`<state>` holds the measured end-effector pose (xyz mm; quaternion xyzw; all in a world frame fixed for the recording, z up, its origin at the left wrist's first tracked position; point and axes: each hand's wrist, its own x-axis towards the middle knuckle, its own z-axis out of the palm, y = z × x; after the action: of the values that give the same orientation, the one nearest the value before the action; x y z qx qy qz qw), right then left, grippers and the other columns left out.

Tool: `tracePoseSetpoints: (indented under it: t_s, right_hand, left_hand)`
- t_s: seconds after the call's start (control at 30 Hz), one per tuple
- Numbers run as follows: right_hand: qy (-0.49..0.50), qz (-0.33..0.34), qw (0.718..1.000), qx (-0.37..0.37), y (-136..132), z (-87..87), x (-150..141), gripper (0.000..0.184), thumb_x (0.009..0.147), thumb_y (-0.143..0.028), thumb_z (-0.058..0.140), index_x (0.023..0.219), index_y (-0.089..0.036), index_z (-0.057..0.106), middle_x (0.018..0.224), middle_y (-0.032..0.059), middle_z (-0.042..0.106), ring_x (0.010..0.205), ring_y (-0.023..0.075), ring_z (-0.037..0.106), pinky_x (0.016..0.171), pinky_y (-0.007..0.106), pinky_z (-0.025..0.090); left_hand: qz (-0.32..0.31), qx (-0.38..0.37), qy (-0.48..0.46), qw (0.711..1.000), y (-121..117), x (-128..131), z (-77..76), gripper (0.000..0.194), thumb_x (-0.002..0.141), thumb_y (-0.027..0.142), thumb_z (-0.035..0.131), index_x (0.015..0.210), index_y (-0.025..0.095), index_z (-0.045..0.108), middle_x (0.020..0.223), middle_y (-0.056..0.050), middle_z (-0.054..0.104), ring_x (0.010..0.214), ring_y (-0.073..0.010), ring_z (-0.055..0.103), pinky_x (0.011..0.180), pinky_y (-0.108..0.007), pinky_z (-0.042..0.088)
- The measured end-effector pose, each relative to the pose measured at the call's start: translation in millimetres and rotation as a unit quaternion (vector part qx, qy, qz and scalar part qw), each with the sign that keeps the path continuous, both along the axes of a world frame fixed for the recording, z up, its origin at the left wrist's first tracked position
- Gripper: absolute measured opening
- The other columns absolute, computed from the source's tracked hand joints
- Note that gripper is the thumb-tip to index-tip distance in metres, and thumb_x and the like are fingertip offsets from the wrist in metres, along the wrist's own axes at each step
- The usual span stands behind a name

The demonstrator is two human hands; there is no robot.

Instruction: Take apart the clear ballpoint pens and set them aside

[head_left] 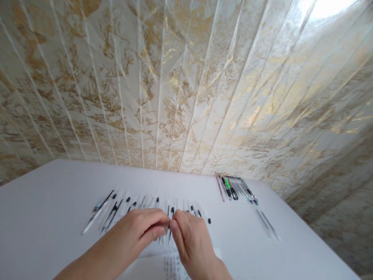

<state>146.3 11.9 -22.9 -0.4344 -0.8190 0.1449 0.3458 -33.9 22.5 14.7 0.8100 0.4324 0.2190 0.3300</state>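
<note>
My left hand [145,224] and my right hand [192,235] meet at the middle of the white table [239,241], fingertips pinched close together. Whatever lies between their fingers is too small and covered to make out. Beyond them stretches a blurred row of pen parts: clear barrels, thin dark refills [115,214] and small black caps [128,199]. One black cap [209,221] lies apart at the row's right end. A long white pen [97,212] slants at the left end. Below my hands is a sheet of paper [148,266] with handwriting, partly covered by my right wrist.
At the back right lies a tight group of pens, with a pink one [220,189] and a bright green one [227,183] among them. Thin clear rods [266,223] lie in front of it. A gold-patterned, pleated covering [175,97] rises behind the table.
</note>
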Motion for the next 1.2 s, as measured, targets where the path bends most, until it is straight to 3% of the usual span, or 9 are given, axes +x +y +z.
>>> tracePoseSetpoints:
  t_s: [0.17, 0.3, 0.4, 0.63, 0.83, 0.9, 1.0, 1.07, 1.2]
  right_hand:
    - [0.119, -0.026, 0.980, -0.160, -4, 6.6, -1, 0.053, 0.103, -0.049, 0.024, 0.059, -0.022, 0.036, 0.052, -0.0046, 0.038, 0.049, 0.0106, 0.040, 0.049, 0.023, 0.028]
    - [0.012, -0.024, 1.000, 0.001, -2, 18.9, 6, 0.048, 0.104, -0.049, 0.024, 0.078, -0.020, 0.053, 0.068, 0.0016, 0.057, 0.058, 0.0150, 0.052, 0.054, 0.025, 0.033]
    - [-0.036, -0.015, 0.994, 0.102, 1, 15.1, 4, 0.043, 0.105, -0.040, 0.021, 0.081, -0.021, 0.051, 0.074, 0.0049, 0.059, 0.064, 0.0175, 0.054, 0.056, 0.026, 0.035]
    - [0.106, -0.027, 0.989, -0.101, -1, -0.6, 0, 0.052, 0.104, -0.048, 0.024, 0.060, -0.022, 0.036, 0.053, -0.0047, 0.037, 0.048, 0.0107, 0.038, 0.047, 0.022, 0.027]
    - [-0.020, -0.004, 0.997, 0.073, 2, 13.0, 5, 0.035, 0.104, -0.033, 0.027, 0.079, -0.021, 0.048, 0.077, 0.0039, 0.057, 0.068, 0.0172, 0.052, 0.060, 0.026, 0.036]
    - [0.003, -0.019, 0.998, 0.056, 2, 6.7, 1, 0.039, 0.104, -0.032, 0.024, 0.072, -0.022, 0.043, 0.068, 0.0008, 0.051, 0.060, 0.0155, 0.048, 0.056, 0.025, 0.033]
    - [0.090, -0.039, 0.993, -0.064, 1, -1.7, -2, 0.046, 0.105, -0.039, 0.022, 0.064, -0.023, 0.036, 0.056, -0.0041, 0.040, 0.050, 0.0118, 0.040, 0.049, 0.023, 0.029]
    - [0.108, -0.029, 0.990, -0.086, 1, 0.1, 1, 0.047, 0.104, -0.043, 0.025, 0.066, -0.022, 0.042, 0.058, -0.0040, 0.044, 0.051, 0.0117, 0.043, 0.050, 0.022, 0.031]
    - [-0.001, 0.001, 0.997, 0.073, 4, 11.7, 8, 0.033, 0.104, -0.036, 0.030, 0.084, -0.020, 0.051, 0.078, 0.0028, 0.058, 0.068, 0.0170, 0.052, 0.060, 0.025, 0.036]
  left_hand:
    - [0.040, 0.063, -0.038, 0.996, 0, 4, -9.6, 0.015, 0.087, 0.026, 0.054, 0.076, 0.024, 0.064, 0.075, 0.002, 0.067, 0.072, -0.0160, 0.063, 0.068, -0.023, 0.044]
    - [0.058, 0.041, -0.041, 0.997, 2, 2, -9.5, 0.014, 0.089, 0.033, 0.056, 0.083, 0.025, 0.066, 0.081, 0.002, 0.071, 0.076, -0.0166, 0.066, 0.070, -0.023, 0.045]
    - [0.056, 0.026, -0.033, 0.998, 2, 2, -8.9, 0.017, 0.090, 0.036, 0.055, 0.083, 0.024, 0.066, 0.082, 0.003, 0.071, 0.077, -0.0163, 0.066, 0.070, -0.024, 0.045]
    - [0.057, 0.055, -0.034, 0.996, 2, 5, -11.7, 0.015, 0.088, 0.028, 0.055, 0.076, 0.024, 0.062, 0.076, 0.003, 0.068, 0.072, -0.0152, 0.064, 0.068, -0.023, 0.044]
    - [0.060, 0.037, -0.032, 0.997, 4, 2, -9.5, 0.014, 0.089, 0.034, 0.056, 0.084, 0.025, 0.066, 0.083, 0.003, 0.072, 0.078, -0.0164, 0.066, 0.071, -0.024, 0.045]
    - [0.054, 0.036, -0.029, 0.997, 3, 3, -10.0, 0.014, 0.089, 0.030, 0.055, 0.081, 0.024, 0.065, 0.081, 0.003, 0.071, 0.077, -0.0160, 0.066, 0.070, -0.023, 0.045]
    - [0.050, 0.039, -0.038, 0.997, 2, 6, -10.8, 0.014, 0.089, 0.028, 0.054, 0.079, 0.024, 0.064, 0.079, 0.004, 0.069, 0.074, -0.0147, 0.065, 0.069, -0.022, 0.045]
    - [0.051, 0.033, -0.042, 0.997, 2, 6, -10.4, 0.014, 0.090, 0.029, 0.053, 0.082, 0.024, 0.064, 0.080, 0.004, 0.070, 0.075, -0.0145, 0.065, 0.070, -0.022, 0.045]
    - [0.049, 0.027, -0.034, 0.998, 3, 4, -9.1, 0.017, 0.092, 0.032, 0.051, 0.086, 0.024, 0.065, 0.080, 0.004, 0.070, 0.075, -0.0145, 0.065, 0.069, -0.022, 0.044]
